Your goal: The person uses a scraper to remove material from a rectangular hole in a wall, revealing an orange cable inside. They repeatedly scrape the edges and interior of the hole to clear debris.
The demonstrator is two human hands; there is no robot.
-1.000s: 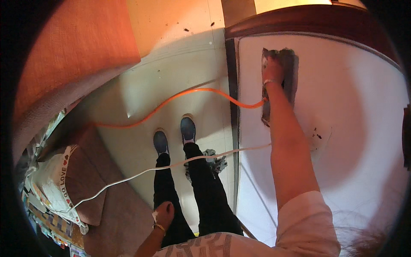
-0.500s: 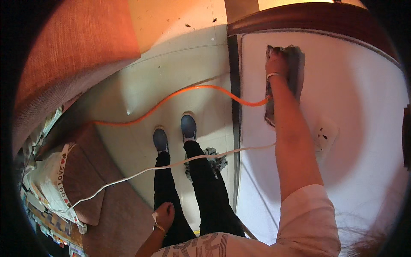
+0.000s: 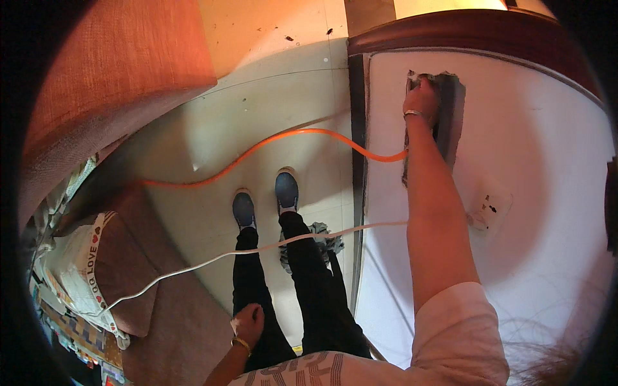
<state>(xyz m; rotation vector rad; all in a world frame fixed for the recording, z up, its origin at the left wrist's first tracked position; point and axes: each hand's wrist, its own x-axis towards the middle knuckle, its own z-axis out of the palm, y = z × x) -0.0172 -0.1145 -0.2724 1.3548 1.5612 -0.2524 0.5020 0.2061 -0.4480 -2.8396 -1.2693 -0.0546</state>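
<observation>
My right hand [image 3: 421,101] reaches up to the upper end of a long, rough-edged hole [image 3: 456,112] in the white wall. Its fingers are curled in at the hole; whatever they grip is too dark and covered to make out. An orange hose or tube [image 3: 302,131] runs in a curve from the left to the hole's left edge, beside my forearm. Down by my thigh, my left hand [image 3: 248,325] is curled into a loose fist with nothing visible in it.
A white wall socket [image 3: 492,207] sits right of my forearm, with a plug in it. A white cable [image 3: 257,248] crosses before my legs. Grey crumpled cloth [image 3: 328,246] lies by my feet. Brown upholstered furniture [image 3: 122,83] stands at the left. Dark wooden trim [image 3: 463,29] borders the wall.
My right hand has pulled slightly down and back at the hole, showing more of its fingers. The view has shifted a little; my left hand stays by my thigh.
</observation>
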